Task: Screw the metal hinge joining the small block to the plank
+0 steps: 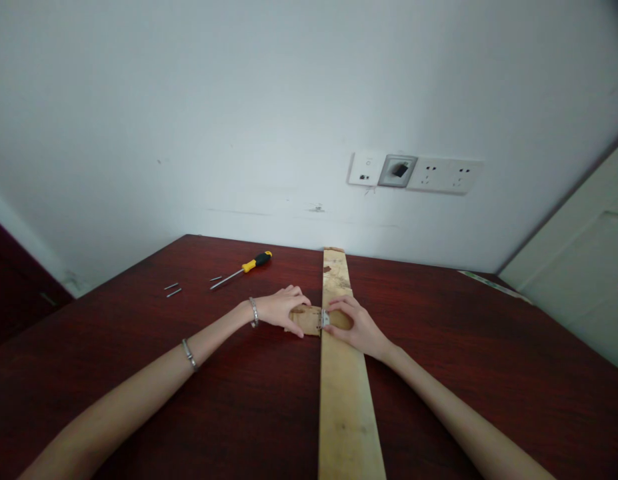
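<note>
A long pale wooden board (345,400) runs from the near edge of the view toward the wall. Against its left side, about halfway along, sits a short wooden block (307,321). My left hand (281,311) grips that block between thumb and fingers, and two bracelets circle the wrist and forearm. Where block and board meet lies a small metal hinge (325,320). Thumb and fingertips of my right hand (361,327) pinch the hinge against the board.
A screwdriver (246,268) with a yellow and black handle lies on the dark red table (229,387), left of the board. Several screws (173,292) lie near its tip. Behind the table, the white wall (269,133) carries a row of sockets (441,175).
</note>
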`<state>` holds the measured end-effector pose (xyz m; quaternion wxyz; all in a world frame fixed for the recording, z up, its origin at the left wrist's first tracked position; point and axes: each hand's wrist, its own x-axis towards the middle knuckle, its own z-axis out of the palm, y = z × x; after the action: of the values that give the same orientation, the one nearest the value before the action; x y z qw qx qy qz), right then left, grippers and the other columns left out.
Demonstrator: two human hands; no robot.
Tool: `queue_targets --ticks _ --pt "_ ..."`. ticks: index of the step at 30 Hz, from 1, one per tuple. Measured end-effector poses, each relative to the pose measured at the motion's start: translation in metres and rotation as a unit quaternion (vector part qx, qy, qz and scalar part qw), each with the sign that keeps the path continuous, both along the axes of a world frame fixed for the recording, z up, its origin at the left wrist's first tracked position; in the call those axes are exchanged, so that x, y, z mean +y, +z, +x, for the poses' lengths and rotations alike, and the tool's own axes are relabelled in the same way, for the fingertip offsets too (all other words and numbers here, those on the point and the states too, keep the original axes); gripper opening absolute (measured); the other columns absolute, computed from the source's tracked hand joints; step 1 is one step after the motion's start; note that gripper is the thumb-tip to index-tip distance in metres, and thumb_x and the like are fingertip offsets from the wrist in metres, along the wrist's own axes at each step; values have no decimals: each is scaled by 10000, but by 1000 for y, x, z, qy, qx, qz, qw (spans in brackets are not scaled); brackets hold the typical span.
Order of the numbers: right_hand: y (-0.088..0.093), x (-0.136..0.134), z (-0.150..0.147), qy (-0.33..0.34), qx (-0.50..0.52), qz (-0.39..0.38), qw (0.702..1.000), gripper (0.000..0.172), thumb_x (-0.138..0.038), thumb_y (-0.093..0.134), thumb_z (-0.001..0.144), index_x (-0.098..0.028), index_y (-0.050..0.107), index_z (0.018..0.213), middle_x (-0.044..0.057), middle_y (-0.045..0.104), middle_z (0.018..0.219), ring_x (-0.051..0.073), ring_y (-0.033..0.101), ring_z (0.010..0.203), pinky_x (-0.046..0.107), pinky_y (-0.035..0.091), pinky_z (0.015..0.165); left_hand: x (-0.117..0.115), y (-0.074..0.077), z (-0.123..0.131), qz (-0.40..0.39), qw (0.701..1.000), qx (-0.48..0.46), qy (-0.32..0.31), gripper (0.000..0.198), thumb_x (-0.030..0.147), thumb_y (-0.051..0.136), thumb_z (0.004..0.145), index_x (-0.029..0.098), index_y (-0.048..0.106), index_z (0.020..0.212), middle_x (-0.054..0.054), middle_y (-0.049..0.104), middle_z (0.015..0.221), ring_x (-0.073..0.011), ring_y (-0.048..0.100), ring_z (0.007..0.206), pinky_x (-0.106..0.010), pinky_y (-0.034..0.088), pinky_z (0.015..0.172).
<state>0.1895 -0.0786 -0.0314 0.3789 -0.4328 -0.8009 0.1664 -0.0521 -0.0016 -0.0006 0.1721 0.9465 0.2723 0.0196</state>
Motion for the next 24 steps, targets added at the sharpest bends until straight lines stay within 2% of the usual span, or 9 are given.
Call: queue_targets --ticks 18,24 --pt "1 0 2 4 2 -4 1000 288 -327 715 740 -236 645 1005 66 620 1086 231 587 1050 419 461 965 3 -2 -2 -5 1000 -9 -6 800 662 732 619 204 514 1237 -74 479 1059 -267 439 1035 -364 376 918" --pt "7 -1 7 21 15 -31 999 249 -248 642 786 -226 638 1034 71 637 1101 231 593 1045 434 450 977 3 -1 -2 -8 1000 -10 -6 798 599 766 625 197 495 1259 -78 480 1074 -265 438 1052 -360 373 932"
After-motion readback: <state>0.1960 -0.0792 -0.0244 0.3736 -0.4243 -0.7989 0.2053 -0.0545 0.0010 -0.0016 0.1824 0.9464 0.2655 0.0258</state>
